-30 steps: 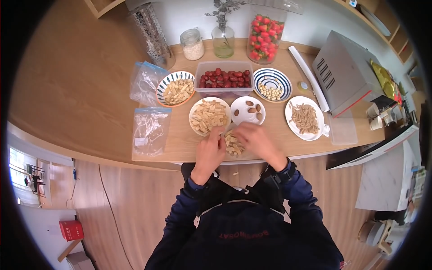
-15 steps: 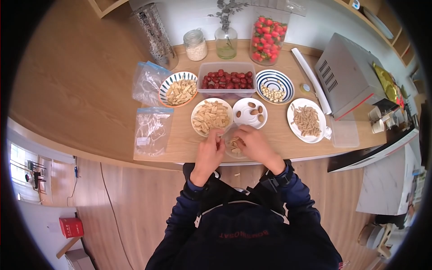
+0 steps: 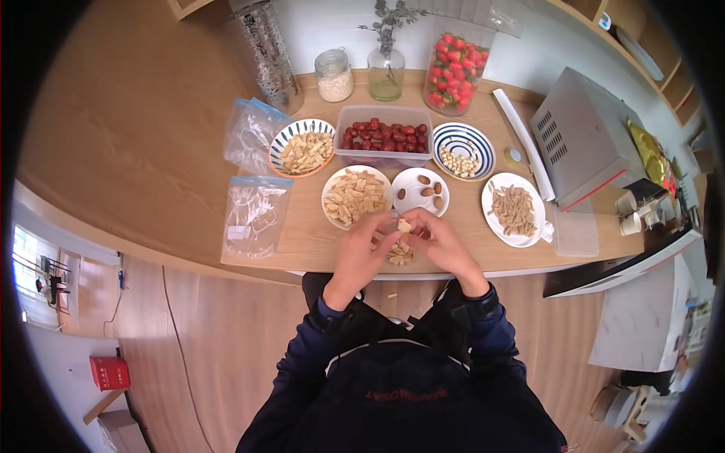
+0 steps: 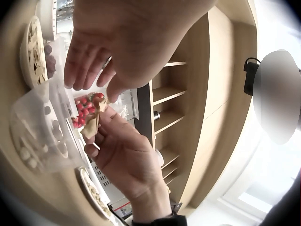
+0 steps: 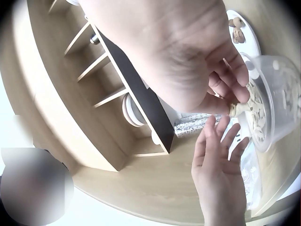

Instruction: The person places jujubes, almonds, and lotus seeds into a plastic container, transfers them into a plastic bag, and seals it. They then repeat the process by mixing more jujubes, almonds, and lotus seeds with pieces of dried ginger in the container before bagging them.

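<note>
My right hand [image 3: 445,245] pinches a few pale dried slices [image 4: 95,117] between thumb and fingertips, above a clear plastic tub [image 5: 282,89]. My left hand [image 3: 361,253] is close on the other side of the slices, its fingers relaxed and only slightly bent, its thumb near them. More of the pale slices [image 3: 400,255] lie in the tub, partly hidden under the hands in the head view. Just beyond the hands stand a white bowl of pale slices [image 3: 353,195] and a small white dish [image 3: 411,207] with several brown nuts.
Behind are a tub of red dates [image 3: 385,140], a striped bowl of slices [image 3: 306,151] and a blue-ringed plate [image 3: 464,142] with round pale seeds. An oval plate of brown strips [image 3: 513,209] lies right, near a grey appliance [image 3: 581,140]. Zip bags [image 3: 257,217] lie left.
The right hand has come up out of the tub with slices between its fingers. The left hand has moved from the tub's rim toward the right hand. The head view has shifted slightly.
</note>
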A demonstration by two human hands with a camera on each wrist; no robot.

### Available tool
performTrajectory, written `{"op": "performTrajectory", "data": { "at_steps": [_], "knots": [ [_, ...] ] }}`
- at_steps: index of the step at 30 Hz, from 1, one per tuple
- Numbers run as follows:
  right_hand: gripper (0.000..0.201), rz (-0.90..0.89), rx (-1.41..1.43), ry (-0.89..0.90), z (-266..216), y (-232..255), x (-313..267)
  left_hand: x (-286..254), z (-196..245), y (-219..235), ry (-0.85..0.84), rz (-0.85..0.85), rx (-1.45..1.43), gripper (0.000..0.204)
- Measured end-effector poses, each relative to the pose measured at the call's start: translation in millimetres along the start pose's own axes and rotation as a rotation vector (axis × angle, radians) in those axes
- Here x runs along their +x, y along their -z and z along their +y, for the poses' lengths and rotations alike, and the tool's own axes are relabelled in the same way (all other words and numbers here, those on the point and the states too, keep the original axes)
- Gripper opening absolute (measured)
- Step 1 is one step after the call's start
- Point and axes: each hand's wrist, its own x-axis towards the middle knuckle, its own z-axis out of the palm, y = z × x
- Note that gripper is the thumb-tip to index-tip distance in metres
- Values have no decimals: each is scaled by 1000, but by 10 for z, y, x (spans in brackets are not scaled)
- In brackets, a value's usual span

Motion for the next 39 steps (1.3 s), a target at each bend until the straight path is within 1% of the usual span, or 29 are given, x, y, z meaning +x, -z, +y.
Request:
{"op": "performTrajectory", "data": {
  "at_steps": [1,4,7,10,13,16,19,22,25,27,29,31,32,34,35,37,39],
  "knots": [
    [26,-7,5,3,-31,-1,0,20,-20,-20,18,-45,-45,29],
    [23,20,202,14,46,-11,1,34,-36,-71,127,-49,-183,27],
    [22,42,328,27,24,-8,-14,17,39,-68,184,-119,-272,22],
    [23,88,323,45,56,-48,-19,-18,-21,-109,173,-99,-262,23],
    [22,152,200,44,62,-126,-46,-18,-24,-122,154,-8,-170,22],
    [22,269,19,182,-31,-235,-44,3,-24,-99,132,12,-130,22],
    [23,311,-120,230,-61,-240,-50,22,-12,-82,135,-1,-124,21],
    [24,384,-92,316,-98,-229,-35,59,-17,-41,104,-33,-140,20],
    [22,410,-117,266,-133,-139,-82,319,-185,239,3,139,102,19],
    [22,386,-122,243,-86,-86,-126,648,-135,608,-25,322,352,19],
    [22,368,-134,228,-59,-82,-168,976,-223,914,-24,379,529,21],
    [21,367,-156,220,-42,-73,-196,1016,-253,1006,-180,435,759,25],
    [21,363,-195,197,-42,-63,-207,1039,-245,983,-266,461,868,27],
    [19,352,-270,148,-55,-69,-214,855,-169,798,-206,316,772,26],
    [20,315,-383,187,-37,-72,-202,710,-130,688,-174,247,725,25],
    [22,228,-607,268,18,-95,-142,437,-96,448,-4,63,583,26],
    [24,97,-695,299,54,-162,-69,214,-89,247,126,-44,583,25]
  ]
}}
